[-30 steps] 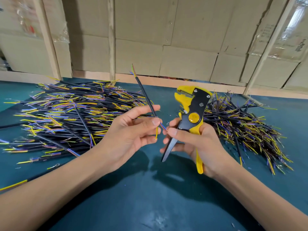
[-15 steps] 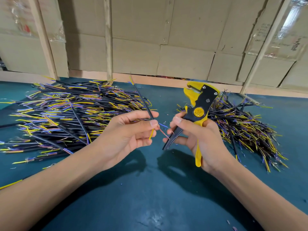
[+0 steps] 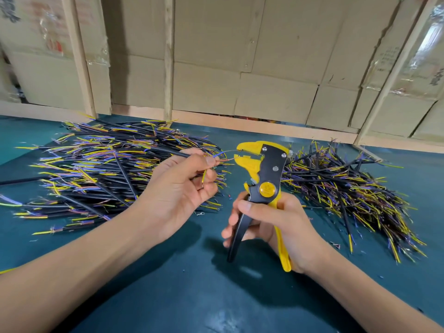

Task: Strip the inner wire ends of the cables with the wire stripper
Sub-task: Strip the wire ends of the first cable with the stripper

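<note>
Holding: the left hand point(image 3: 177, 188) pinches a black cable point(image 3: 168, 152) between thumb and forefinger, the other fingers curled under, palm turned toward the camera.
Cable: it runs up and left from the left grip; its thin coloured inner wires point(image 3: 222, 157) fan out to the right.
Right hand point(image 3: 276, 224): fingers wrapped round the two handles of the wire stripper point(image 3: 264, 186), grip clamped on it, tool upright with its head tilted left.
Stripper jaws: slightly apart, a reddish inner wire reaching into them from the left.
Left of the stripper: a big pile of cables point(image 3: 96, 174) on the teal worktop point(image 3: 216, 296).
Right of the stripper: a second pile point(image 3: 348, 195).
Behind the stripper: cardboard boxes point(image 3: 240, 68).
</note>
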`<state>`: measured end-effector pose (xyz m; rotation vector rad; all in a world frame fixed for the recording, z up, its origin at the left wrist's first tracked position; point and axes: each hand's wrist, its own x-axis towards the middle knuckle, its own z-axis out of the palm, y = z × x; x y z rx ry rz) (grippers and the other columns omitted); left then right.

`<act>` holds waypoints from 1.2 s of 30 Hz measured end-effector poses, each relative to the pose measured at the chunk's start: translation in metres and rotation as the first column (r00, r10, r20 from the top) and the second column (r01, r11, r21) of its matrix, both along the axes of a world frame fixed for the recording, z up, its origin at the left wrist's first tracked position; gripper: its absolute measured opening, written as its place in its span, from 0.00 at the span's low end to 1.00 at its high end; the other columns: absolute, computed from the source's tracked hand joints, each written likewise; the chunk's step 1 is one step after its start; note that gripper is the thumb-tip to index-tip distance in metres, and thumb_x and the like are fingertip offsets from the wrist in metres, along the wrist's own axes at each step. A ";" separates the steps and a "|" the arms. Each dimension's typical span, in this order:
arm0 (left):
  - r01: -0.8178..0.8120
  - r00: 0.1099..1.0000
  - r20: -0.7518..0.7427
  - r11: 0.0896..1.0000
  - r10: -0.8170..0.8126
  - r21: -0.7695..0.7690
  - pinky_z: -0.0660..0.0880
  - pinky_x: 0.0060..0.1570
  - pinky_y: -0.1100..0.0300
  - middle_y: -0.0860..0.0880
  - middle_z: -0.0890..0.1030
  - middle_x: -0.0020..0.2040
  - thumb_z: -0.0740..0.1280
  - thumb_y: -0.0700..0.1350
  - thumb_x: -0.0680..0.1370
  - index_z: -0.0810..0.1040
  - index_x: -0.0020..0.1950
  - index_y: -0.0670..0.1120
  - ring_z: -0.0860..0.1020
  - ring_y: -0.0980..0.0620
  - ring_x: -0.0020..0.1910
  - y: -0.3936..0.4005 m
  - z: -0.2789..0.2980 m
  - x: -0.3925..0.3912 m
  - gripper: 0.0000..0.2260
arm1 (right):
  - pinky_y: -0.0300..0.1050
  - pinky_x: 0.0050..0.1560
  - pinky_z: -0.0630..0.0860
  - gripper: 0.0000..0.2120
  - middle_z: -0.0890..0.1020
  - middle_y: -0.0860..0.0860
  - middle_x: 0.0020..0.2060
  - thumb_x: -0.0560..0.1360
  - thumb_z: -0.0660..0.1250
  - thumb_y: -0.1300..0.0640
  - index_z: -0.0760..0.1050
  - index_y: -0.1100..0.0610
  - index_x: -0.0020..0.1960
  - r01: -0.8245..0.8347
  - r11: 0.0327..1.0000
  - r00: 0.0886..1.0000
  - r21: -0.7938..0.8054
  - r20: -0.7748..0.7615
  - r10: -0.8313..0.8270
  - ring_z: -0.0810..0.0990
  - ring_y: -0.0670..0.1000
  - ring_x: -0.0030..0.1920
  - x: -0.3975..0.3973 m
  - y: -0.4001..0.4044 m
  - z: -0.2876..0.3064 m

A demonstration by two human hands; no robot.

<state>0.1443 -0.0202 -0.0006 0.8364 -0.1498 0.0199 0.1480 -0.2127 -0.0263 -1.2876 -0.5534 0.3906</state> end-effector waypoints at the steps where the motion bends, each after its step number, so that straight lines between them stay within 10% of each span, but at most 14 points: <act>1: -0.001 1.000 0.003 1.000 0.001 -0.002 0.72 0.30 0.62 0.48 0.79 0.38 0.73 0.34 0.68 0.78 0.36 0.49 0.75 0.54 0.30 0.000 0.000 0.000 0.11 | 0.60 0.43 0.82 0.05 0.81 0.61 0.39 0.74 0.73 0.58 0.81 0.60 0.45 0.003 1.000 1.000 0.001 -0.007 -0.003 0.84 0.65 0.40 0.000 0.000 0.001; 36: -0.255 0.958 0.190 0.942 0.215 0.217 0.70 0.31 0.60 0.45 0.76 0.31 0.72 0.31 0.73 0.79 0.42 0.44 0.75 0.48 0.31 -0.001 0.010 -0.006 0.09 | 0.62 0.42 0.81 0.06 0.78 0.63 0.34 0.76 0.68 0.65 0.78 0.63 0.40 -0.051 0.999 0.998 -0.020 0.023 0.051 0.81 0.62 0.32 -0.004 0.001 0.002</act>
